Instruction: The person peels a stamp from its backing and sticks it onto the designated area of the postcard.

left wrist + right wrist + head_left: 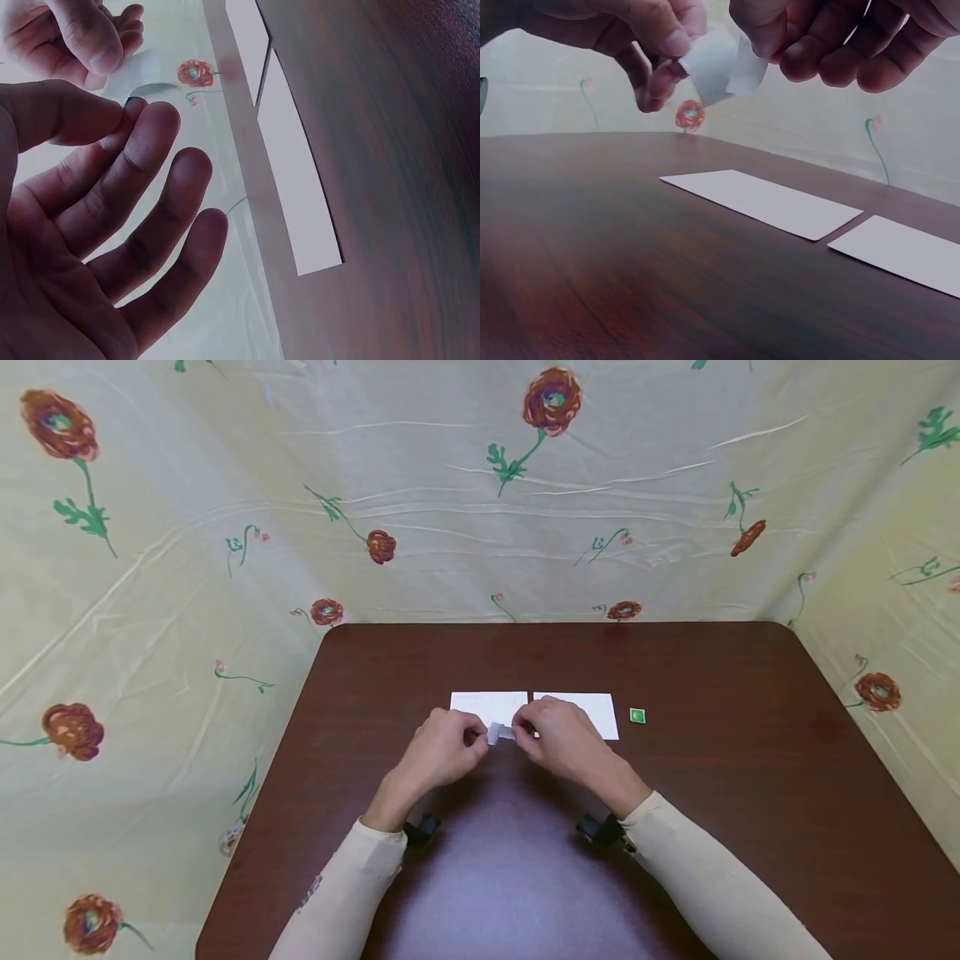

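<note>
Above the table, the two hands hold a small pale stamp (709, 66) between them, its toothed edge showing in the right wrist view. The left hand (446, 747) pinches the toothed end between thumb and forefinger, its other fingers loosely bent in the left wrist view. With thumb and forefinger, the right hand (562, 735) grips a pale flap (747, 69) that looks like the stamp's paper backing, bent away from it. The stamp's printed face is hidden. Just beyond the hands, a left white card (487, 700) and a right white card (600, 714) lie side by side.
A small green stamp (637, 716) with a white border lies to the right of the cards. The dark brown table (720, 777) has rounded far corners. Behind and beside it hangs a pale flowered cloth (420, 468).
</note>
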Tool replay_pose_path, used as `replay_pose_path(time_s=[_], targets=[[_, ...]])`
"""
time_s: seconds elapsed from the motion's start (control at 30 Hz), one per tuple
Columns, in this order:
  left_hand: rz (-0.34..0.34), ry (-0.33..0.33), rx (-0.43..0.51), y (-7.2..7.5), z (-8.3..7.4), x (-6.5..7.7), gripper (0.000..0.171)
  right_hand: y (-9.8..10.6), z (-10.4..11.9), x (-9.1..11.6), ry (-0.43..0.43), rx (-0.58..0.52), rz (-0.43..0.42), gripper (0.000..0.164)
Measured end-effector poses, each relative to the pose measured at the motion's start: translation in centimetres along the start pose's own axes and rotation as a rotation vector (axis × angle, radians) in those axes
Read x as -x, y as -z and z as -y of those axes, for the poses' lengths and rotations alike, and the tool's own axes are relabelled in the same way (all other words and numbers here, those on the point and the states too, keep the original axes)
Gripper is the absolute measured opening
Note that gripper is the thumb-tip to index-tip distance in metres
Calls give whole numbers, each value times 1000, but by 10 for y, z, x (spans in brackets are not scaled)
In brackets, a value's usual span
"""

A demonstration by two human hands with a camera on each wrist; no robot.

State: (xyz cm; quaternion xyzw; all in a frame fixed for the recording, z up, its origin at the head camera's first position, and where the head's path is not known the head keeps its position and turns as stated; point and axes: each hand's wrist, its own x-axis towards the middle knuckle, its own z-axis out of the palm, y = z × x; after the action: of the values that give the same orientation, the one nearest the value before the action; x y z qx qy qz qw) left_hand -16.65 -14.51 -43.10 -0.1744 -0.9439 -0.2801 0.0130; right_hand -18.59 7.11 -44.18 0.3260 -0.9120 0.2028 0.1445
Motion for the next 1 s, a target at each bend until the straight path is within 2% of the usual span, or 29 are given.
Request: replay_pose_path(time_s=[0.33, 0.67, 1.0], targets=[[-33, 44, 8, 2, 2, -2, 11, 4, -10, 1, -65, 22, 46, 13], [-76, 48, 3, 4, 2, -3, 12, -3, -9, 2, -129, -24, 121, 13], [-81, 67, 0, 4, 2, -2, 11, -17, 3, 6, -116, -65, 206, 13]])
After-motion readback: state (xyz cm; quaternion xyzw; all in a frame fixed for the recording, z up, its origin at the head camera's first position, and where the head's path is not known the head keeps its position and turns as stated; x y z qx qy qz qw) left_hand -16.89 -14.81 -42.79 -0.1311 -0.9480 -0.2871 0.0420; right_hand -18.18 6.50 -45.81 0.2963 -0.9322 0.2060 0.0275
